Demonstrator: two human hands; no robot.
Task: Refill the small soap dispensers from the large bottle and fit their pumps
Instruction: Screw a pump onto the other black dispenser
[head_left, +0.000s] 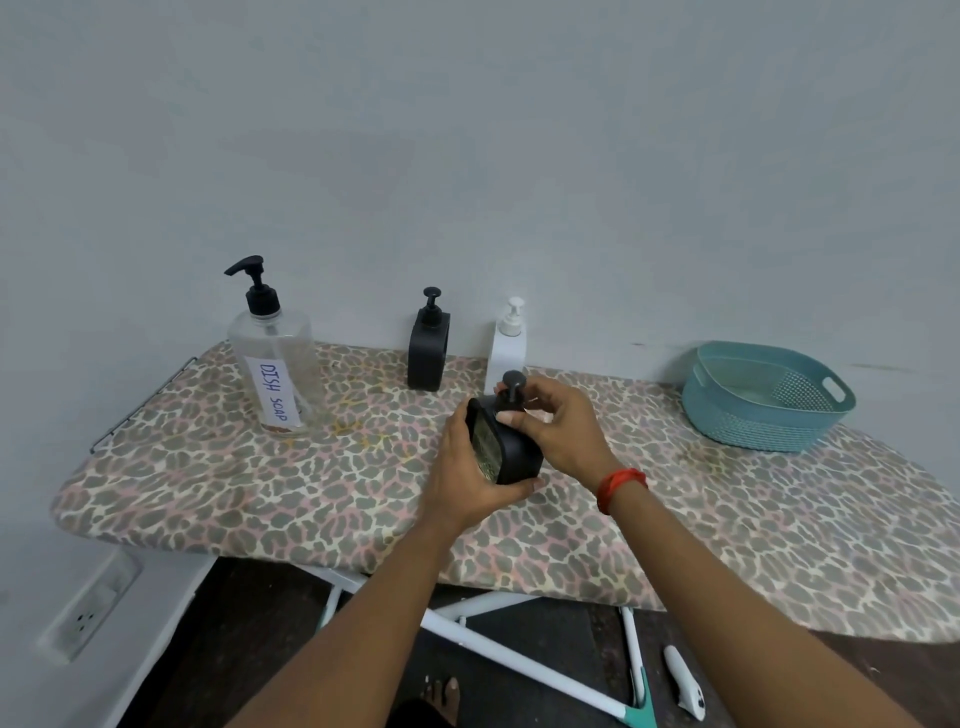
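Observation:
My left hand (470, 478) grips the body of a small black soap dispenser (514, 457), tilted above the ironing board (260, 493). My right hand (558, 428) is closed around its black pump (513, 385) at the neck. A large clear bottle labelled DISH SOAP (275, 374), with a black pump, stands at the back left. A second black dispenser (428, 348) and a white dispenser (508, 343) stand by the wall, both with pumps on.
A teal plastic basket (763, 397) sits at the back right of the board. The wall rises right behind the bottles. Below are the board's white legs (498, 623), a wall socket (85, 618) and my foot.

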